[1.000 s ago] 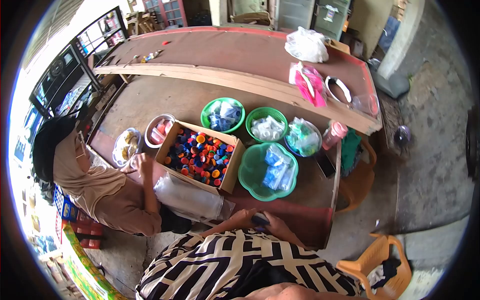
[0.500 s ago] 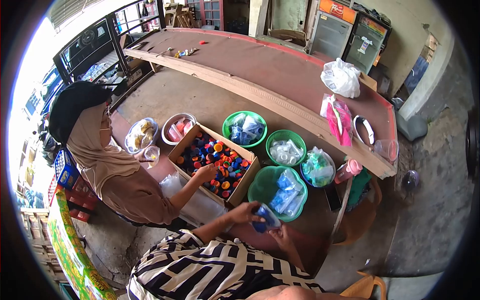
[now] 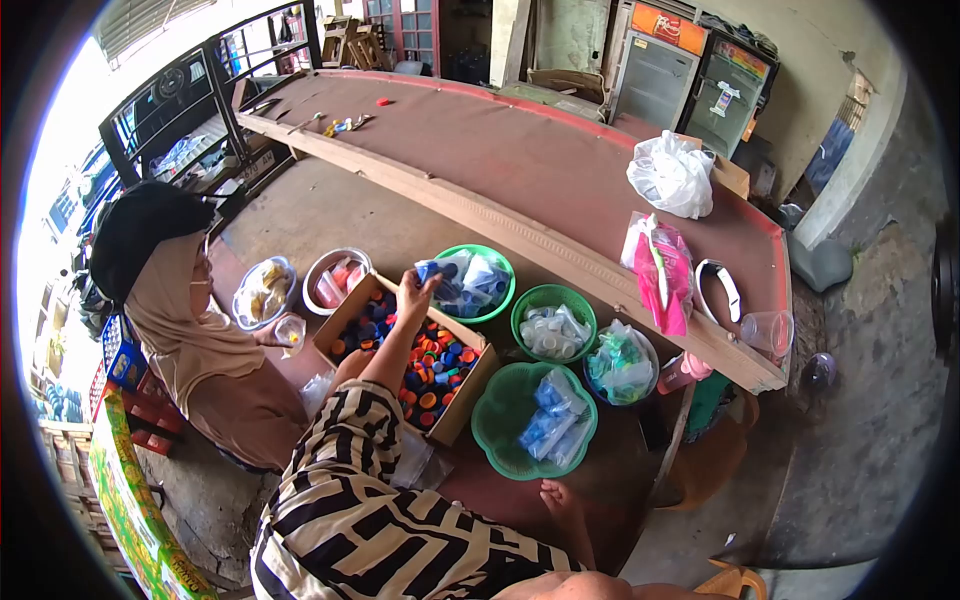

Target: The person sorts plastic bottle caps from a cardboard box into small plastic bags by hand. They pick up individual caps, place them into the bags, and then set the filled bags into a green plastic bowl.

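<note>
My left hand (image 3: pixel 415 298) reaches over the cardboard box to the left rim of a green basket (image 3: pixel 511 292). Its fingers are closed on a clear plastic bag of dark blue caps (image 3: pixel 430 270). Bags with blue pieces fill that basket. The cardboard box (image 3: pixel 462 415), full of red, orange, blue and black bottle caps, lies under my left forearm. Just below the scalloped green basket (image 3: pixel 492 440), which holds bags of light blue pieces, my right hand (image 3: pixel 565 502) hangs loosely with its fingers slightly bent. Nothing shows in it.
A co-worker (image 3: pixel 205 350) at the left holds a clear container (image 3: pixel 290 334); their other hand is by the box. Several other basins stand around: a green basket of whitish pieces (image 3: pixel 553 345), a bowl of green bags (image 3: pixel 655 375). A wooden rail (image 3: pixel 520 220) crosses behind.
My left hand has carried the bag of dark blue caps from in front of me, forward and left, to the back green basket. My right hand has let go of the bag and dropped slightly.
</note>
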